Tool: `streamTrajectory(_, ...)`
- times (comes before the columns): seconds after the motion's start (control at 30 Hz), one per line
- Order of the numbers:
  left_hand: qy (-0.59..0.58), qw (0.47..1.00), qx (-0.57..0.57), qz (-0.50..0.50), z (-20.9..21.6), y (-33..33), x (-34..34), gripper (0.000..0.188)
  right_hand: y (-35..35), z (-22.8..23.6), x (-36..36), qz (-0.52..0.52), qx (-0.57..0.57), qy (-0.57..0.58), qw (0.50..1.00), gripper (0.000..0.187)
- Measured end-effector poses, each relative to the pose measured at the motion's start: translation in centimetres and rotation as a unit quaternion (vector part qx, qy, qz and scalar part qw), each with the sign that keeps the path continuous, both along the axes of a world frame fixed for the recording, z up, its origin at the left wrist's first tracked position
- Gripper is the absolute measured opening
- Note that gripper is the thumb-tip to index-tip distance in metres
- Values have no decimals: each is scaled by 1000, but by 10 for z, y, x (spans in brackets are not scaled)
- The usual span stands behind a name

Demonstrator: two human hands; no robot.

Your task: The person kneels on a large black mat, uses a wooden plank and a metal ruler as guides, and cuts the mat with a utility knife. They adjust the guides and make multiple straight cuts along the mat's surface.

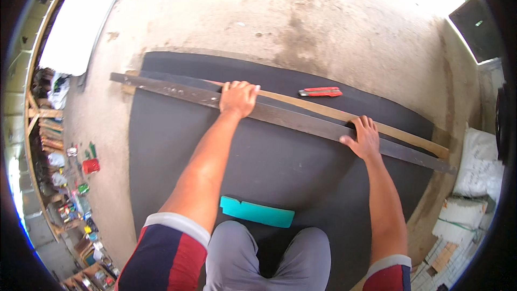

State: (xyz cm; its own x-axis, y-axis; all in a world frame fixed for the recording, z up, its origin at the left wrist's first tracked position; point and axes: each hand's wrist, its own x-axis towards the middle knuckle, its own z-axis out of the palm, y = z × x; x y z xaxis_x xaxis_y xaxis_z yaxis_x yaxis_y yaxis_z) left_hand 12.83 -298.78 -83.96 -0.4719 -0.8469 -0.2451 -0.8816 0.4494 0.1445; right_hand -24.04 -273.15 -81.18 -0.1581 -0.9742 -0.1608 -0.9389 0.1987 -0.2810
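Observation:
A large black sheet (188, 156) lies on the floor in front of me. Across its far part runs a long dark flat bar (296, 121), slanting down to the right. My left hand (238, 99) is closed over the bar left of its middle, and my right hand (365, 136) grips it farther right, thumb on the near edge and fingers over the far one. Just beyond the bar is a wooden strip (318, 108), partly hidden by it. A red utility knife (321, 92) rests on the sheet past the strip, touched by neither hand. A teal piece (257, 212) lies near my knees.
Concrete floor (242, 21) surrounds the sheet. On the left are a white panel (81, 21), a red container (90, 166) and shelves crowded with small items. White sacks (476, 161) and a pale block (458, 218) stand along the right side.

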Motion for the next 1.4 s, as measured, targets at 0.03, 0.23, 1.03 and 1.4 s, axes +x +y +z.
streamTrajectory(0.03, 12, 1000, -9, -1, -2, -1, 5, 53, -7, -7, -3, -22, -16, -13, 1000, 61)
streamTrajectory(0.23, 43, 999, -5, 3, -1, -2, -1, 51, -108, -26, 18, 19, -144, 4, 989, 35)
streamTrajectory(1.03, 159, 975, -155, 2, -22, -3, 30, 48, -36, 68, 169, -255, 12, -745, 616, 49)
streamTrajectory(1.4, 613, 705, 303, 187, 129, 237, 54, 42, 118, 142, 287, -137, -23, -730, 669, 35)
